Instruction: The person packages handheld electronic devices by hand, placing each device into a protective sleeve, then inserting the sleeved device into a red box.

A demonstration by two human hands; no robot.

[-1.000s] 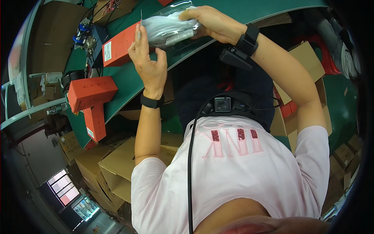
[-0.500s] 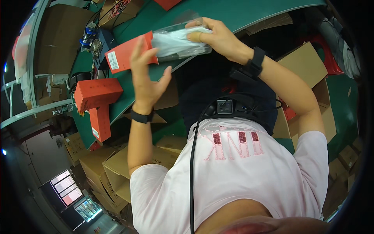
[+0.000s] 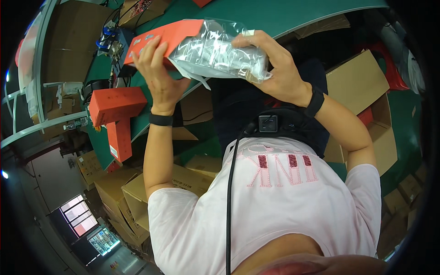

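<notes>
An orange-red carton (image 3: pixel 176 32) is held up over the front edge of the green table, tilted. My left hand (image 3: pixel 158 78) grips its near side, fingers on its face and thumb below. Out of the carton's right end sticks a clear plastic bag (image 3: pixel 215 48) with something pale and white inside; what that is I cannot make out. My right hand (image 3: pixel 279 64) is closed on the bag's right end, thumb on top and the other fingers mostly hidden behind it. A loose white flap hangs under the bag near the carton's mouth.
Two more orange-red boxes (image 3: pixel 117 107) sit at the table's left end, one over the other. Cables and a dark blue device (image 3: pixel 123 48) lie behind them. An open cardboard box (image 3: pixel 362 78) stands at my right, and several cardboard boxes (image 3: pixel 169 181) are stacked at lower left.
Carton and bag have tipped and come nearer to me. My left hand, blurred beside the carton before, now grips it. My right hand has shifted right and down with the bag's end.
</notes>
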